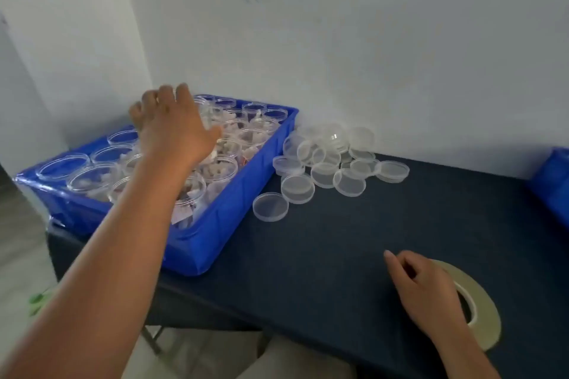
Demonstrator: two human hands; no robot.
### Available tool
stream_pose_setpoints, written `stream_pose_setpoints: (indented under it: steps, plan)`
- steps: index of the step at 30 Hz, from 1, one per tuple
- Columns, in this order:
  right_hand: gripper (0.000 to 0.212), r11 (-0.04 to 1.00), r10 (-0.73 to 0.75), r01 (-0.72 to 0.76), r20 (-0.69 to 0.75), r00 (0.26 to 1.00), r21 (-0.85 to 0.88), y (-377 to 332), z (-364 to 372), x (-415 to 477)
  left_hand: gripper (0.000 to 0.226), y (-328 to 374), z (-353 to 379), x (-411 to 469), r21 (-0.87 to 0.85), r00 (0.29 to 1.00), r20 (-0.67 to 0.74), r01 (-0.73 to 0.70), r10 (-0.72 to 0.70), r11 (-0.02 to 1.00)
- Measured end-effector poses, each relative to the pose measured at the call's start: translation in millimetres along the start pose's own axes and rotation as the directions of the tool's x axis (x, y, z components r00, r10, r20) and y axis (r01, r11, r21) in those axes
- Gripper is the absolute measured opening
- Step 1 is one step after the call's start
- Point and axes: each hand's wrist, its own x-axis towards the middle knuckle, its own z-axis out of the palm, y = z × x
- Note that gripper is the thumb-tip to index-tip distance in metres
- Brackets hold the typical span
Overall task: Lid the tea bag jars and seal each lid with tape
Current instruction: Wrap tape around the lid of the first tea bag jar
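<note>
Several clear round jars [92, 178] with white tea bags stand unlidded in a blue plastic tray [234, 194] at the table's left. My left hand [172, 126] hovers over the jars in the tray's middle, fingers spread downward; whether it touches a jar is hidden. A heap of clear round lids [329, 157] lies right of the tray against the wall. A large roll of pale tape [483, 311] lies flat near the front right. My right hand [425, 289] rests loosely curled on the roll's left side, gripping nothing.
The table has a dark blue cloth [369, 240]. A white wall runs close behind the tray and lids. Part of another blue bin [554, 184] shows at the right edge. The table's front edge and floor are at lower left.
</note>
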Motion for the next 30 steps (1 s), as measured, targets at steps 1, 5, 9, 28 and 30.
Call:
stream_pose_setpoints:
  steps: [1,5,9,28,30]
  plan:
    - [0.05,1.0,-0.001,0.001,-0.004,1.0,0.007,-1.3,-0.3,0.1,0.085,-2.6,3.4,0.5,0.058,0.998,0.061,0.027,-0.03,0.998]
    - [0.05,1.0,-0.012,0.012,-0.005,1.0,0.02,-4.9,-0.5,-0.4,0.047,-8.6,13.0,2.5,0.139,1.0,0.013,-0.001,0.0,0.99]
    - [0.051,0.998,-0.038,0.037,-0.02,0.999,-0.043,-0.8,1.9,-1.2,0.029,-5.2,3.0,-6.7,-0.131,0.994,-0.029,-0.112,0.109,0.985]
    - [0.083,0.862,0.058,-0.027,-0.045,0.997,0.506,-47.9,40.2,-29.6,0.055,108.6,65.6,-180.1,-0.886,0.827,-0.009,-0.268,0.563,0.38]
    - [0.091,0.876,0.09,-0.064,-0.032,0.995,0.478,-47.8,41.2,-26.6,0.068,105.5,89.4,-160.0,-0.803,0.915,0.136,-0.123,0.381,0.583]
